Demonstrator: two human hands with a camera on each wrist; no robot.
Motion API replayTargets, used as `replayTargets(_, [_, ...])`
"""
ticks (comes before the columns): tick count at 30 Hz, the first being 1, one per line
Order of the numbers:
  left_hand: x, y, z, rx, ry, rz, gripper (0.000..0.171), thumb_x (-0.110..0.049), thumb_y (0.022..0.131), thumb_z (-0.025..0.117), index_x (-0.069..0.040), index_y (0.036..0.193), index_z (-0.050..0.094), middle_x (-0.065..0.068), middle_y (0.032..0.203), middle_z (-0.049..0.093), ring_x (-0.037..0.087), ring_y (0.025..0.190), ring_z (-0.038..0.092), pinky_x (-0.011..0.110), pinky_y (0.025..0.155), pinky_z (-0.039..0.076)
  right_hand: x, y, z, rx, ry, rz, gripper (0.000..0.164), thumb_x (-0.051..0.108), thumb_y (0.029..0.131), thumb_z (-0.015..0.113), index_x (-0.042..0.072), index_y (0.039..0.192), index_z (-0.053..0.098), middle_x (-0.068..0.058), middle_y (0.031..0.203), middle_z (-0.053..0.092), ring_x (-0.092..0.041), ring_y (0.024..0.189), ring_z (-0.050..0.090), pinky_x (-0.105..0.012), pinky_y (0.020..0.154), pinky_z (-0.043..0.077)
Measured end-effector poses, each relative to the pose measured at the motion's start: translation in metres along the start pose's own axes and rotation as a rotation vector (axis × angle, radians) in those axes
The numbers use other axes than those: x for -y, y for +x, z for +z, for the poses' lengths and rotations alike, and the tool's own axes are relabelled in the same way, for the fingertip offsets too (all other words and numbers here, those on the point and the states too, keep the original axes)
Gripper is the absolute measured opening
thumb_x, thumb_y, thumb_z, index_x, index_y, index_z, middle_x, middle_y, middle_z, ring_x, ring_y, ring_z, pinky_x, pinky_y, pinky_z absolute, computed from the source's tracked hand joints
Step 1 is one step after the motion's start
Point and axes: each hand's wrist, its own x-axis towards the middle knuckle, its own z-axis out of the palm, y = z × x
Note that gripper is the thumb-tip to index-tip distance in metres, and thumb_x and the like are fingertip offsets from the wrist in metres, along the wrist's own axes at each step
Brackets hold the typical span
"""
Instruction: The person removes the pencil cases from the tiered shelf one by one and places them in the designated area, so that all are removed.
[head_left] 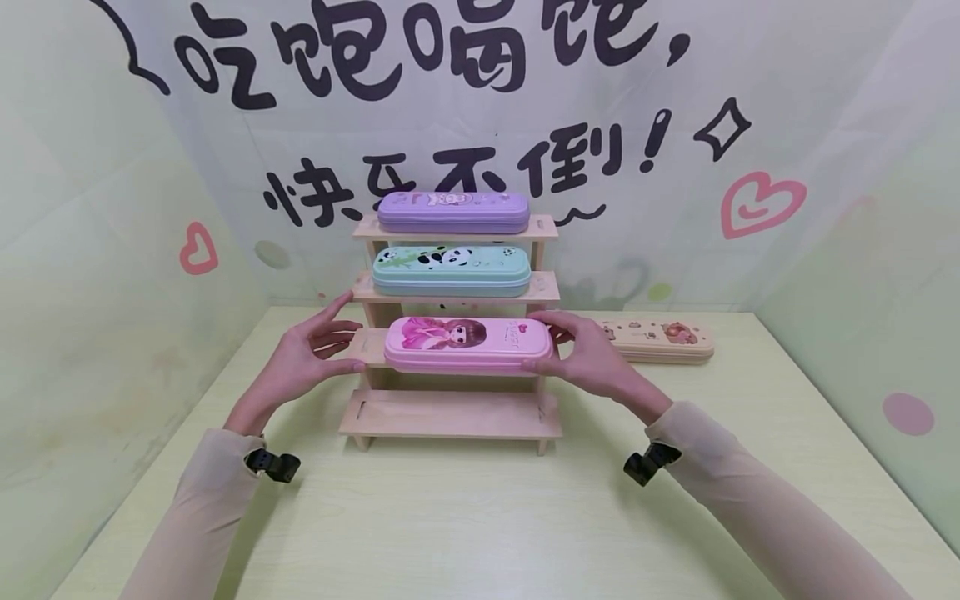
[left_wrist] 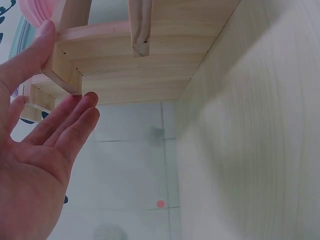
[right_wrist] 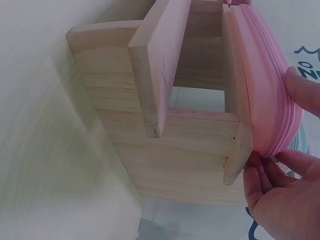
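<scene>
A pink zippered pencil case (head_left: 465,346) with a doll picture lies on the second-lowest step of a wooden stepped rack (head_left: 450,412). My right hand (head_left: 588,354) holds the case's right end, thumb at the front and fingers behind. In the right wrist view, the thumb (right_wrist: 304,90) presses beside the zipper, and fingertips touch the end of the case. My left hand (head_left: 303,354) is at the left end of the same step. Its thumb touches the board's end and the other fingers, fairly straight, reach behind; no case is in it.
On the upper steps lie a mint panda pencil case (head_left: 452,271) and, at the top, a purple one (head_left: 453,212). A beige pencil case (head_left: 663,340) lies on the table (head_left: 450,517) right of the rack, partly behind my right hand. A printed cloth backdrop (head_left: 637,242) stands behind.
</scene>
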Motion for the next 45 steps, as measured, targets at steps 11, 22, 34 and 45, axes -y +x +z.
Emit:
replayTargets(11, [0.000, 0.000, 0.000, -0.003, 0.007, -0.004, 0.108, -0.013, 0.083, 0.092, -0.042, 0.166, 0.029, 0.019, 0.143, 0.060, 0.039, 0.135, 0.057, 0.043, 0.109, 0.050, -0.001, -0.005, 0.000, -0.005, 0.015, -0.025, 0.071, 0.024, 0.083, 0.091, 0.007, 0.145, 0.062, -0.008, 0.131, 0.067, -0.027, 0.111, 0.061, -0.040, 0.092, 0.054])
replayTargets(22, [-0.001, -0.001, 0.000, -0.001, 0.008, 0.003, 0.109, -0.013, 0.083, 0.092, -0.040, 0.167, 0.029, 0.020, 0.143, 0.060, 0.040, 0.134, 0.057, 0.044, 0.110, 0.049, -0.003, -0.015, -0.008, -0.029, 0.035, -0.031, 0.076, 0.024, 0.082, 0.093, 0.006, 0.148, 0.059, -0.011, 0.141, 0.063, -0.028, 0.116, 0.061, -0.047, 0.096, 0.053])
replayTargets(34, [0.002, 0.000, 0.000, -0.003, -0.005, 0.039, 0.109, -0.009, 0.082, 0.092, -0.037, 0.167, 0.030, 0.021, 0.141, 0.061, 0.041, 0.132, 0.058, 0.046, 0.109, 0.050, -0.009, -0.032, -0.022, -0.051, 0.024, -0.037, 0.074, 0.028, 0.083, 0.093, 0.009, 0.147, 0.061, -0.007, 0.141, 0.064, -0.026, 0.119, 0.063, -0.045, 0.101, 0.053])
replayTargets(45, [0.001, 0.000, 0.000, 0.000, -0.012, 0.049, 0.107, -0.009, 0.083, 0.092, -0.035, 0.167, 0.030, 0.021, 0.141, 0.061, 0.041, 0.132, 0.058, 0.047, 0.109, 0.049, -0.019, -0.055, -0.039, -0.070, -0.019, -0.041, 0.072, 0.025, 0.083, 0.093, 0.011, 0.147, 0.062, -0.005, 0.142, 0.063, -0.024, 0.121, 0.062, -0.023, 0.098, 0.051])
